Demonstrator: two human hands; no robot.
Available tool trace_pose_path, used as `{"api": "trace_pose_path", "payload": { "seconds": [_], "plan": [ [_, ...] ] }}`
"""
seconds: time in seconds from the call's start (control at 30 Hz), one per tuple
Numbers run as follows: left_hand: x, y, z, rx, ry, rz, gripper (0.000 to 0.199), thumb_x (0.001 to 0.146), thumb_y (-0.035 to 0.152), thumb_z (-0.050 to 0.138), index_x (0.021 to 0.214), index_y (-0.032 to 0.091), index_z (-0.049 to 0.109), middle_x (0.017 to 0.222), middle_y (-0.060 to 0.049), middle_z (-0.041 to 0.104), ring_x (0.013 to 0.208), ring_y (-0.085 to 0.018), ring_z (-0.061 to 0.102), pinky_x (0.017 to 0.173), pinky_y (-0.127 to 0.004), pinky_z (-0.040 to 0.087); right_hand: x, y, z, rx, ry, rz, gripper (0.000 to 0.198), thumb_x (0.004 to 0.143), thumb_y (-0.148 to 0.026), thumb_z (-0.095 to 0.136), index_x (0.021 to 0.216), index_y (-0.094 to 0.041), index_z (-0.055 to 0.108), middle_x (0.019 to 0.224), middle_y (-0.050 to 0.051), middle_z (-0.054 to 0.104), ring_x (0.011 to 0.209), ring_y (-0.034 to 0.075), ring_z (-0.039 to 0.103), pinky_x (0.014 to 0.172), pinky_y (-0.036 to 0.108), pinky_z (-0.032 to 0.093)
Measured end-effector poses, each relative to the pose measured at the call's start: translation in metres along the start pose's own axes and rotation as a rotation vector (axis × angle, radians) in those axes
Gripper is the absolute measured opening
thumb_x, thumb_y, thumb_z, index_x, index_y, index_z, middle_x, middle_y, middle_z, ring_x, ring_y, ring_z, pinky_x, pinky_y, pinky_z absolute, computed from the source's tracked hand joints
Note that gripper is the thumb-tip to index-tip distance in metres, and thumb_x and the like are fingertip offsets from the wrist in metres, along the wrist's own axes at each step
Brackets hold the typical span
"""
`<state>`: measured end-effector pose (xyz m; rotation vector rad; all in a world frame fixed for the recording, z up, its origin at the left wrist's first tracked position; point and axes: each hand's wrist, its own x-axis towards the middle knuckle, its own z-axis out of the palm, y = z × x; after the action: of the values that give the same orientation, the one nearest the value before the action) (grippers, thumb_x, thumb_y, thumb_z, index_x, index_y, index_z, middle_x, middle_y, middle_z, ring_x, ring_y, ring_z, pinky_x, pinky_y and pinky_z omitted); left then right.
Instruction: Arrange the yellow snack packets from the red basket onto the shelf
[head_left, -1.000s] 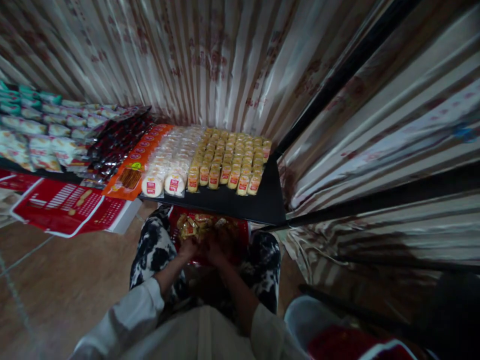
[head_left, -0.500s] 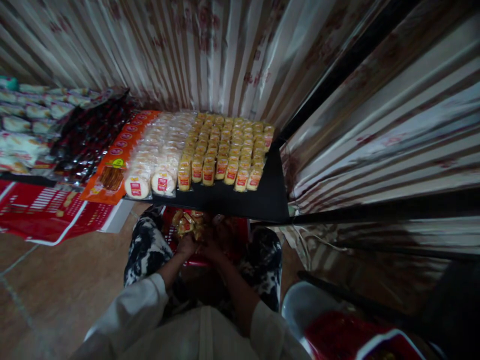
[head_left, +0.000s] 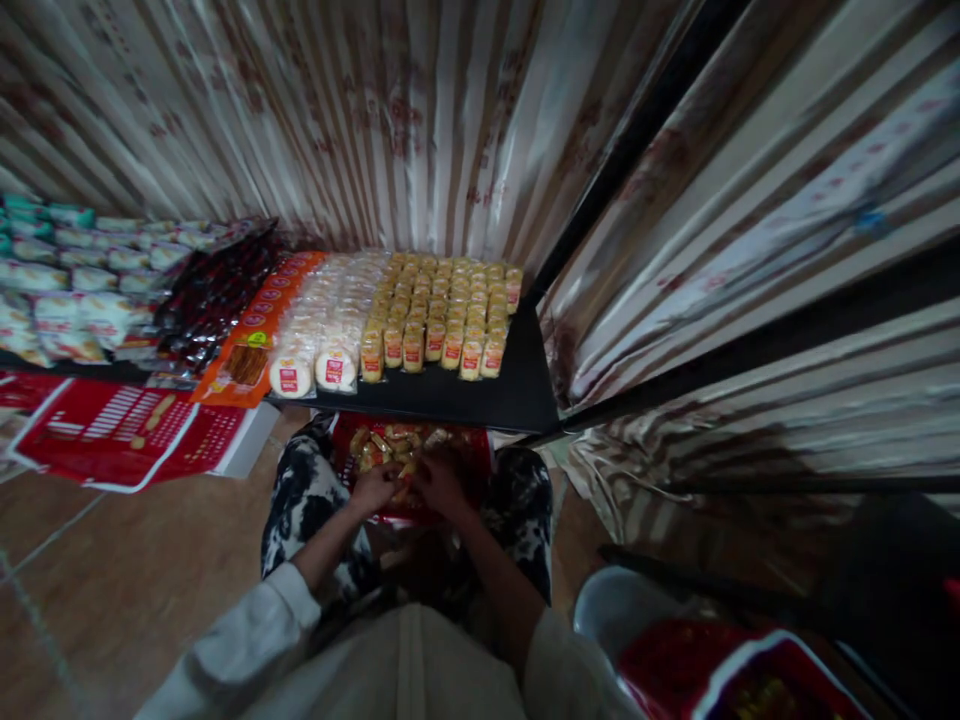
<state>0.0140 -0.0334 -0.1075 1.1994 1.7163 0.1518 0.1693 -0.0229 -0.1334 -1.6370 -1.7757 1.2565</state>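
Cream, stripy curtain fills the frame's top. The black desk sits mid-frame. Lots of yellow snacks stand on it in neat rows. At lower middle is a red bag. Over it, the left hand and right hand are close together; I can't tell if they grip anything. Loose snacks in the bag are not lined up yet.

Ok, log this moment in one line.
left hand: over red bag, grip unclear | right hand: beside left, grip unclear | red bag: holds wrapped snacks | black table: yellow packets in rows
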Motion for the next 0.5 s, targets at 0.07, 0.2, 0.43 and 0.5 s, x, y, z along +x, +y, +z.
{"api": "trace_pose_path", "payload": {
  "seconds": [0.07, 0.2, 0.43, 0.5],
  "plan": [
    [-0.009, 0.007, -0.007, -0.111, 0.002, 0.016, 0.036, 0.076, 0.025, 0.058, 0.111, 0.019, 0.062, 0.087, -0.001, 0.068, 0.077, -0.014, 0.062, 0.067, -0.023, 0.047, -0.002, -0.002, -0.008, 0.051, 0.039, 0.008, 0.030, 0.075, -0.019, 0.056, 0.102, -0.021, 0.067, 0.098, 0.006, 0.070, 0.091, 0.023, 0.064, 0.084, 0.037, 0.048],
    [-0.031, 0.026, -0.020, -0.470, 0.028, 0.063, 0.036, 0.077, 0.021, 0.058, 0.113, 0.014, 0.059, 0.083, -0.002, 0.065, 0.072, -0.012, 0.061, 0.066, -0.021, 0.047, -0.007, -0.005, -0.019, 0.225, 0.166, 0.075, 0.019, 0.073, -0.022, 0.055, 0.087, -0.021, 0.068, 0.088, 0.004, 0.071, 0.084, 0.020, 0.065, 0.080, 0.035, 0.051],
    [-0.053, 0.051, -0.019, -0.816, 0.062, 0.121, 0.041, 0.065, 0.019, 0.071, 0.103, 0.014, 0.058, 0.081, -0.002, 0.064, 0.064, -0.010, 0.058, 0.057, -0.019, 0.046, -0.021, -0.024, -0.027, 0.716, 0.293, 0.268, 0.026, 0.064, -0.037, 0.063, 0.081, -0.017, 0.061, 0.067, 0.001, 0.067, 0.055, 0.017, 0.063, 0.051, 0.027, 0.049],
    [-0.055, 0.058, -0.016, -0.829, 0.099, 0.144, 0.042, 0.062, 0.018, 0.073, 0.101, 0.014, 0.058, 0.081, -0.002, 0.065, 0.064, -0.010, 0.058, 0.057, -0.020, 0.047, -0.024, -0.031, -0.028, 0.780, 0.324, 0.262, 0.028, 0.063, -0.040, 0.063, 0.080, -0.018, 0.058, 0.069, 0.002, 0.067, 0.053, 0.017, 0.063, 0.047, 0.026, 0.048]
  ]
}}
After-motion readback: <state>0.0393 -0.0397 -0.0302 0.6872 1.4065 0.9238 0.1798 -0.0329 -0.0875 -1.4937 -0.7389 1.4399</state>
